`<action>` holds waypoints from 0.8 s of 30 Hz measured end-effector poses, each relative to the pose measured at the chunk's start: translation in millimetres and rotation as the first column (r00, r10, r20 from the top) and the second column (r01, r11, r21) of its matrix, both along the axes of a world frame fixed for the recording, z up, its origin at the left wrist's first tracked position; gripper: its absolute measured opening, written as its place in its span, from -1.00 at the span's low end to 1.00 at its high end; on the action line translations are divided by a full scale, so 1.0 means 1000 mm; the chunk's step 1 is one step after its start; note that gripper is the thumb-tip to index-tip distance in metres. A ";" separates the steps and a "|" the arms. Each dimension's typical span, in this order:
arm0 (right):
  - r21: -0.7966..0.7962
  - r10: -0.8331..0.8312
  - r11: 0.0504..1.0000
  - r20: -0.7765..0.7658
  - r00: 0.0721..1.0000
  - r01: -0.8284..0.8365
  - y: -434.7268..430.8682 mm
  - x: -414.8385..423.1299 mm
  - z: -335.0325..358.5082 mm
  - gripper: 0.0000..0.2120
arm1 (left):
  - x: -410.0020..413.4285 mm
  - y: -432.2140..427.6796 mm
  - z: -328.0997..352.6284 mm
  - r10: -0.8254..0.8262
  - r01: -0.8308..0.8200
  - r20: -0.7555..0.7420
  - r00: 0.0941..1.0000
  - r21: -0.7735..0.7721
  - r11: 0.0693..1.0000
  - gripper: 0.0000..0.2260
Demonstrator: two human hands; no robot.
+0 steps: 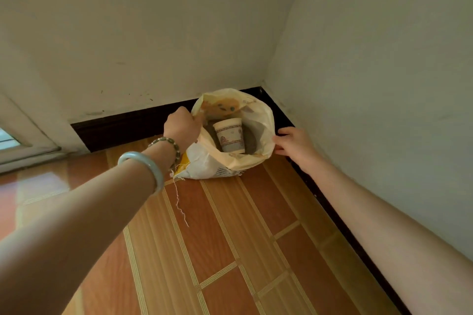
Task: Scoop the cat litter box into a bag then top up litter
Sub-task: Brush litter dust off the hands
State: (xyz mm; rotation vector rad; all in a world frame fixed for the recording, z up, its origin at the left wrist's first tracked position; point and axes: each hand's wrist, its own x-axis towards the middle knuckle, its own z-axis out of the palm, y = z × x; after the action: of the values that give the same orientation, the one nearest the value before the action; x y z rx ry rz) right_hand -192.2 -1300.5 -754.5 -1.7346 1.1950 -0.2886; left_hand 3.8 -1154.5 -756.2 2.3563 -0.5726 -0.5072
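A pale yellow litter sack [212,163] with a cat picture stands open in the floor corner. Grey litter [252,139] fills its lower part, and a patterned paper cup [229,135] sits upright in it. My left hand [183,125] grips the sack's left rim, fingers curled over the edge. My right hand [294,144] holds the right rim, its fingertips on the folded edge. No litter box or scoop is in view.
White walls meet at the corner, with a dark baseboard [122,126] along both. The floor is orange-brown wood-pattern tile [230,238]. A loose white thread [179,202] trails from the sack onto the floor. A door frame [23,143] is at far left.
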 end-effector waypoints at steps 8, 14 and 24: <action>-0.072 -0.020 0.997 0.039 0.999 0.023 0.028 -0.063 0.028 -0.57 | -0.056 0.038 0.011 -0.024 0.025 0.026 0.999 -0.025 0.999 -0.53; -0.214 0.133 0.968 -0.006 0.991 -0.131 0.081 -0.125 0.041 -0.67 | -0.114 0.085 0.025 -0.040 0.043 0.056 0.998 -0.053 0.998 -0.54; -0.370 0.365 0.871 0.051 0.930 -0.322 0.183 -0.273 0.073 -0.69 | -0.300 0.212 0.049 -0.247 0.260 0.251 0.936 -0.017 0.966 -0.58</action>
State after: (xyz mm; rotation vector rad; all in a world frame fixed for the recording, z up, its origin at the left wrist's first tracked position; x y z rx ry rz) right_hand -465.5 -1117.1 -681.3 -2.1758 0.7543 -0.4043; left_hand -296.4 -942.7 -707.4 2.3253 -1.0032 -0.3062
